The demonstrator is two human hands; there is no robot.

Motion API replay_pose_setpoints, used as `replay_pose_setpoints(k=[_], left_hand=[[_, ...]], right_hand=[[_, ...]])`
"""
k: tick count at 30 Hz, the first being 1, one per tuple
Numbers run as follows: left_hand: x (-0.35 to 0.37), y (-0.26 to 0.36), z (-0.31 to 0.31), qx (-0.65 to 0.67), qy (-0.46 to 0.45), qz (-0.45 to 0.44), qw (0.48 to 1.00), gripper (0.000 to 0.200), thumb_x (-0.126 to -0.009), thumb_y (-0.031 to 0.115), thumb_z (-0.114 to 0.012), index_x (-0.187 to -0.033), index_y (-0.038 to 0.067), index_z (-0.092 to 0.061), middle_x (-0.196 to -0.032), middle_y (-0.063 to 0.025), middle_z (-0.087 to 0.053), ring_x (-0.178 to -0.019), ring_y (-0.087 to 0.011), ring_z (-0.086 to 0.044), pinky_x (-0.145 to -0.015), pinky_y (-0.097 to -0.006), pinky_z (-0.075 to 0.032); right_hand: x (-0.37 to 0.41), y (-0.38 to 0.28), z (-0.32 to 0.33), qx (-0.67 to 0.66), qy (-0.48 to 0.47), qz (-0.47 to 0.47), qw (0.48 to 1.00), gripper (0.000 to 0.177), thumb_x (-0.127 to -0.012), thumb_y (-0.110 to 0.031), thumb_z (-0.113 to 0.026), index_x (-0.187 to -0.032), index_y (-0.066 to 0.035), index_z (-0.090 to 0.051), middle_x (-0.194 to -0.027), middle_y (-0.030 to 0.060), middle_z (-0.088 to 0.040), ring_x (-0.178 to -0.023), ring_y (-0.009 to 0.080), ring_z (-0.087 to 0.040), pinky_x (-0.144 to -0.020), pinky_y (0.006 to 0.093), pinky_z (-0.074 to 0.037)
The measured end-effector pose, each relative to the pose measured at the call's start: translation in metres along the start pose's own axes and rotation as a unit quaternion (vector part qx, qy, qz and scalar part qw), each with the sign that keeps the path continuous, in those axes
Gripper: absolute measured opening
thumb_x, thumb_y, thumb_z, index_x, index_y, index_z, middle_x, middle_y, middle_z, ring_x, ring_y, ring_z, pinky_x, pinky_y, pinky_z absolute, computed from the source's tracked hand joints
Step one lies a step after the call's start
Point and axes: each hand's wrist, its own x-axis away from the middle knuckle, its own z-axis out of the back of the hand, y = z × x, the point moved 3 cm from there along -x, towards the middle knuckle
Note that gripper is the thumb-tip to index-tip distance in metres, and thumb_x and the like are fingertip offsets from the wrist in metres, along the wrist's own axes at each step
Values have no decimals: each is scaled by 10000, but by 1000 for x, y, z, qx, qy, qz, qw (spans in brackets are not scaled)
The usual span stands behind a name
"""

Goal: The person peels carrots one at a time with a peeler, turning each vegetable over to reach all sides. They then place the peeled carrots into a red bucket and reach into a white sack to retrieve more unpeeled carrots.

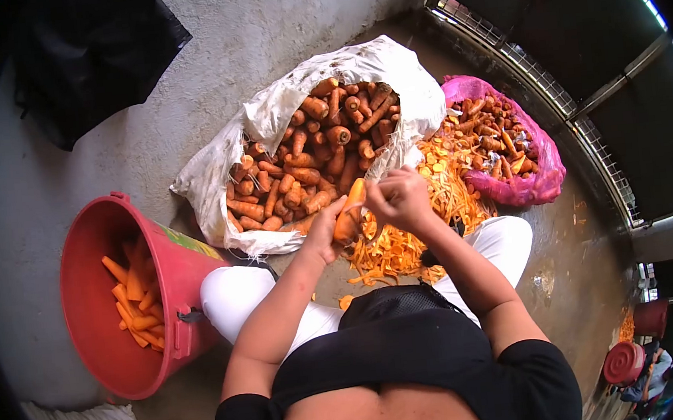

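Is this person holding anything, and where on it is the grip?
Yes: the left hand holds a carrot by its lower part, nearer the body. Whether the right hand holds something cannot be clearly told.

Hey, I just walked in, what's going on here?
A person's left hand holds a partly peeled carrot; the right hand is close beside it, its grip too unclear to make out. Ahead, a white sack holds unpeeled carrots, with peelings heaped beside it. Peeled carrots lie in the red bucket on the left.
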Motion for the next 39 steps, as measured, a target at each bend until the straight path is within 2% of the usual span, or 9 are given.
replay_pose_setpoints(k=[9, 13, 14, 18, 24, 26, 29, 33, 39], left_hand=[[21, 8, -17, 13, 13, -31, 999, 256, -971, 256, -449, -1098, 66, -564, -844, -22, -616, -724, -128, -630, -632, -272, -539], [24, 7, -17, -62, -33, -39, 997, 325, -991, 252, -412, -1212, 28, -495, -890, -64, -613, -697, -128, -630, -568, -255, -545], [25, 7, -18, -85, -46, -40, 995, 355, -996, 256, -401, -1250, 17, -473, -903, -77, -611, -687, -129, -630, -547, -251, -548], [46, 18, -44, -101, -96, -43, 989, 392, -1004, 328, -375, -1228, 22, -477, -836, -72, -593, -620, -106, -599, -459, -223, -500], [23, 15, -21, -15, -98, -2, 995, 428, -995, 380, -384, -1214, 24, -479, -811, -66, -591, -604, -104, -594, -462, -219, -497], [6, 9, -2, -5, -74, -12, 997, 385, -986, 350, -421, -1207, 43, -489, -838, -64, -604, -632, -120, -606, -501, -249, -518], [1, 7, 3, 1, -24, -46, 999, 325, -967, 298, -471, -1192, 66, -502, -904, -79, -620, -711, -153, -641, -583, -296, -557], [4, 7, 2, -7, -44, -40, 998, 345, -945, 307, -511, -1182, 58, -486, -968, -97, -613, -804, -182, -668, -664, -333, -585], [20, 12, -15, -30, -60, -63, 996, 320, -949, 282, -510, -1166, 47, -483, -956, -92, -608, -745, -181, -663, -584, -311, -579]], right_hand=[[-4, -6, -13, 11, -44, 26, 999, 318, -769, -198, -637, -462, -130, -591, -452, 22, -528, -469, 187, -513, -551, 325, -391], [-14, 29, -11, 67, -10, -10, 998, 376, -896, -263, -522, -564, -194, -684, -432, -36, -524, -435, 87, -440, -546, 317, -427], [-20, 52, -11, 99, -116, -128, 980, 417, -927, -272, -481, -567, -179, -670, -419, -35, -497, -413, 90, -417, -577, 324, -447], [-13, 143, -10, 277, -120, -220, 928, 516, -892, -373, -402, -503, -108, -614, -469, 57, -562, -440, 186, -542, -693, 373, -475], [2, 111, 7, 104, -37, -296, 949, 474, -897, -369, -456, -556, -131, -682, -430, 24, -557, -359, 121, -513, -394, 290, -400], [5, 78, -4, -24, -51, -248, 967, 479, -930, -283, -481, -491, -131, -601, -374, -42, -463, -257, 44, -311, -271, 243, -200], [0, 15, -3, 4, -35, -101, 994, 423, -895, -257, -532, -486, -169, -600, -405, -41, -472, -377, 96, -377, -562, 322, -403], [1, -12, -11, -37, 0, 12, 999, 323, -779, -201, -638, -467, -133, -583, -462, 35, -526, -476, 201, -498, -530, 340, -368], [-4, -16, -8, -9, -36, 52, 998, 327, -802, -219, -618, -485, -139, -611, -456, 16, -524, -467, 168, -489, -530, 337, -381]])
